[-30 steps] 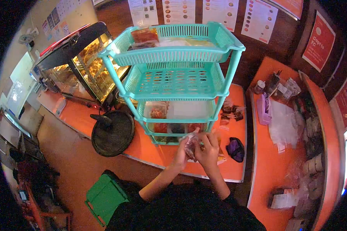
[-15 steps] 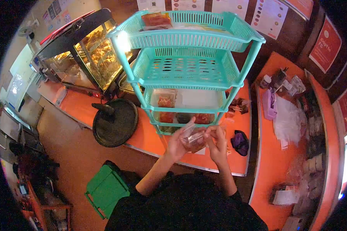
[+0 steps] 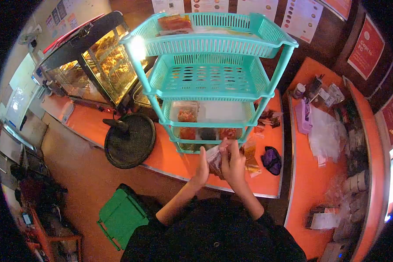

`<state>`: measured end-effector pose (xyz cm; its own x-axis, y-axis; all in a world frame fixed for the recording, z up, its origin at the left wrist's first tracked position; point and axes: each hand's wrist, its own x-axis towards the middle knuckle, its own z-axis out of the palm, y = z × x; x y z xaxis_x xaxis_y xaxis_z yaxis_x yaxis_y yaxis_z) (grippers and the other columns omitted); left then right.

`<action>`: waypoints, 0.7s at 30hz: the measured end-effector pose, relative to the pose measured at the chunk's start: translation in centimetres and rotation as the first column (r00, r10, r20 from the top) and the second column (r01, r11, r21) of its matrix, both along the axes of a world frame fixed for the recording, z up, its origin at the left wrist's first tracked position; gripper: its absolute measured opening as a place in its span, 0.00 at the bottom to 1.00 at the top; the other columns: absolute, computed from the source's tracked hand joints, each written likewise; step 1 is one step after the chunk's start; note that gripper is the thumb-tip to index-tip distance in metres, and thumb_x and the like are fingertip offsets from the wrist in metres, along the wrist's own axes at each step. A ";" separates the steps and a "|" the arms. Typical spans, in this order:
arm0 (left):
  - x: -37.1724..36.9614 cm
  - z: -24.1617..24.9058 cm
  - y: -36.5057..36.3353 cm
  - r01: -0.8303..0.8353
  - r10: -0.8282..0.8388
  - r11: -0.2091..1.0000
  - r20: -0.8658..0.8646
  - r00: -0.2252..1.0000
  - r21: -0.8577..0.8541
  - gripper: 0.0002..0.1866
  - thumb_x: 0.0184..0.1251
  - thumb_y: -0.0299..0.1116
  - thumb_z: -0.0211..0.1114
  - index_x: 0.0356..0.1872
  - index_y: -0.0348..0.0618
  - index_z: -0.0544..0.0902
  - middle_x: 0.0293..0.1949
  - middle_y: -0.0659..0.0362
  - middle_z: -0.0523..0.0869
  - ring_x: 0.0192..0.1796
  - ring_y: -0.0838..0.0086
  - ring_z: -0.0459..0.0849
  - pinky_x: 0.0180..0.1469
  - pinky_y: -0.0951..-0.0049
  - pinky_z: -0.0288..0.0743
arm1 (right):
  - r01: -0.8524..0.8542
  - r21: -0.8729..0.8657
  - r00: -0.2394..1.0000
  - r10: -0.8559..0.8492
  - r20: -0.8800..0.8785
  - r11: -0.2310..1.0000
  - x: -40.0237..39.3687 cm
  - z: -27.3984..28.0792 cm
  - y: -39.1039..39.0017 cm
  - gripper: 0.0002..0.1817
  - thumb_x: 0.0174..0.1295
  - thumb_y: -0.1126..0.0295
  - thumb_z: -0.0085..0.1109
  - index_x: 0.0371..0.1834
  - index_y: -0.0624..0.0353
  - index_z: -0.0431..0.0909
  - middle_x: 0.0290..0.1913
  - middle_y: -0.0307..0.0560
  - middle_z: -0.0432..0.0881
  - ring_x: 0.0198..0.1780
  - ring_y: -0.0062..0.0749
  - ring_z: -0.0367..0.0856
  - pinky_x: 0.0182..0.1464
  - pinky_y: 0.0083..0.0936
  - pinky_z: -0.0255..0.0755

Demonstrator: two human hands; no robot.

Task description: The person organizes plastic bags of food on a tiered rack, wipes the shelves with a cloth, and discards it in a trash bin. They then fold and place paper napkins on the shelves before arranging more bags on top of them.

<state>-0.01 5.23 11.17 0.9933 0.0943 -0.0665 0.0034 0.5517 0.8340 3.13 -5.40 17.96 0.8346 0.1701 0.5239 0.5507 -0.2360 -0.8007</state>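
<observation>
Between my hands, in front of the lower tiers of a turquoise plastic rack [image 3: 214, 92], is a small clear plastic bag [image 3: 215, 160] with dark brownish contents. My left hand [image 3: 200, 171] bears against the bag's left side, fingers pointing up and fairly straight. Bent over its right side are the fingers of my right hand [image 3: 234, 168], gripping the plastic near the top. Part of the bag is hidden behind that hand. Just right of my right hand, packets with orange-brown contents [image 3: 250, 158] lie on the orange counter [image 3: 179, 168].
Filled packets [image 3: 187, 114] sit in the rack's lower tiers. A black round pan-like object [image 3: 131, 142] overhangs the counter's edge at left, near a lit glass food warmer [image 3: 111, 65]. A purple-black bundle [image 3: 271, 161] lies right. A green lidded bin [image 3: 121, 216] stands on the floor.
My right hand has moved slightly left and closed over the bag. The bag now looks more upright and bunched between both hands, and the orange-brown packets beside them show more.
</observation>
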 end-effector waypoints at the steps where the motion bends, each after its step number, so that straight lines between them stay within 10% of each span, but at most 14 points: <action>1: -0.2 0.1 -0.1 -0.014 0.013 1.000 -0.039 0.999 -0.022 0.36 0.76 0.61 0.33 0.68 0.42 0.68 0.52 0.61 0.80 0.48 0.73 0.78 0.46 0.74 0.71 | 0.004 -0.017 1.000 -0.004 -0.002 1.000 -0.1 -0.1 0.0 0.06 0.67 0.76 0.52 0.44 0.62 0.68 0.29 0.55 0.79 0.30 0.45 0.83 0.29 0.32 0.72; 3: -0.5 0.5 -0.2 -0.029 0.025 0.999 -0.077 0.997 -0.044 0.35 0.76 0.60 0.36 0.67 0.41 0.68 0.47 0.62 0.82 0.41 0.75 0.79 0.37 0.76 0.72 | 0.008 -0.034 1.000 -0.008 -0.003 0.999 -0.4 -0.2 -0.1 0.07 0.66 0.76 0.52 0.44 0.63 0.68 0.32 0.58 0.81 0.34 0.53 0.84 0.31 0.36 0.74; 6: -1.1 2.6 -0.4 0.026 -0.082 0.919 0.128 0.988 0.393 0.31 0.77 0.56 0.42 0.68 0.41 0.66 0.39 0.65 0.82 0.29 0.80 0.74 0.26 0.80 0.63 | 0.070 -0.154 0.992 -0.084 -0.090 0.986 -1.2 -0.3 0.0 0.10 0.65 0.73 0.55 0.45 0.63 0.67 0.32 0.57 0.80 0.34 0.52 0.84 0.33 0.37 0.75; 9: -1.2 2.0 -0.1 0.102 -0.102 0.971 -0.009 0.995 0.216 0.30 0.77 0.50 0.46 0.71 0.42 0.62 0.48 0.61 0.82 0.44 0.75 0.79 0.32 0.79 0.72 | 0.078 -0.165 0.981 -0.105 -0.166 0.983 -1.7 -0.1 0.1 0.14 0.64 0.71 0.58 0.49 0.61 0.66 0.33 0.55 0.79 0.35 0.48 0.81 0.37 0.35 0.75; 12: -0.9 4.0 0.8 0.076 -0.154 0.962 0.287 0.946 0.264 0.30 0.78 0.48 0.44 0.74 0.43 0.58 0.64 0.56 0.72 0.63 0.69 0.71 0.49 0.75 0.76 | 0.218 -0.157 0.968 -0.192 0.164 0.963 -0.6 0.7 -0.6 0.18 0.63 0.70 0.61 0.51 0.60 0.66 0.36 0.49 0.80 0.38 0.38 0.80 0.43 0.32 0.74; 14: -1.7 5.2 2.0 0.170 -0.314 0.906 0.345 0.885 0.388 0.30 0.78 0.47 0.42 0.75 0.43 0.54 0.74 0.55 0.55 0.75 0.65 0.54 0.69 0.67 0.61 | -0.332 0.265 0.865 0.404 -0.296 0.905 0.2 1.6 -2.2 0.20 0.60 0.67 0.65 0.52 0.60 0.70 0.41 0.46 0.81 0.45 0.31 0.79 0.47 0.28 0.73; 17: -1.6 6.5 3.2 0.090 -0.422 0.792 0.435 0.796 0.604 0.30 0.78 0.46 0.42 0.75 0.43 0.53 0.76 0.56 0.47 0.75 0.63 0.53 0.74 0.62 0.51 | -0.635 0.213 0.536 0.621 -0.572 0.743 1.8 2.6 -4.2 0.19 0.58 0.67 0.67 0.50 0.63 0.76 0.44 0.43 0.80 0.47 0.25 0.77 0.49 0.26 0.72; 21: -1.0 7.3 5.0 0.019 -0.571 0.610 0.422 0.704 0.792 0.30 0.76 0.40 0.50 0.75 0.48 0.54 0.77 0.54 0.44 0.77 0.62 0.48 0.69 0.60 0.60 | -0.687 -0.084 0.696 0.621 -0.361 0.722 2.3 4.2 -3.9 0.10 0.57 0.72 0.66 0.42 0.61 0.84 0.41 0.46 0.82 0.43 0.30 0.80 0.48 0.27 0.74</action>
